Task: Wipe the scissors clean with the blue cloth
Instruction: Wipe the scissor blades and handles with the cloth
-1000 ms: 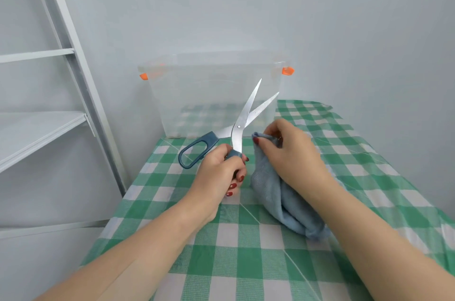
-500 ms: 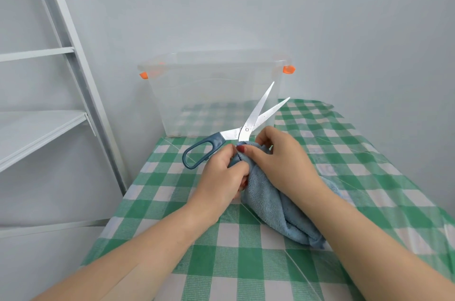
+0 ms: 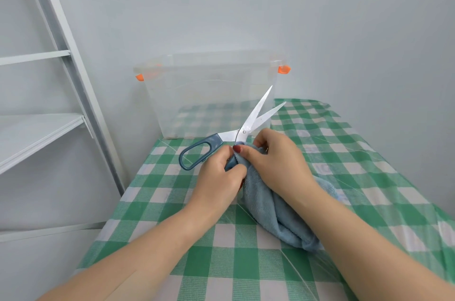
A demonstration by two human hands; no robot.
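Scissors (image 3: 247, 125) held above the bench (image 3: 221, 271), in front of a clear box (image 3: 209, 103), with the blades parted and pointing up and away. One blue handle loop shows at the left. The other handle is hidden within the left hand (image 3: 219, 177), whose fingers are curled round it. The right hand (image 3: 275, 162) has its fingers closed on the upper end of the blue cloth (image 3: 273, 212), pressing it to the scissors just below the pivot; the contact itself is covered. The rest of the cloth trails onto the bench beneath the right forearm. The box has orange clips (image 3: 284, 69) at its rim, and through its walls only the checked cover shows. A white shelf rack (image 3: 39, 133) stands at the left, cut off by the frame.
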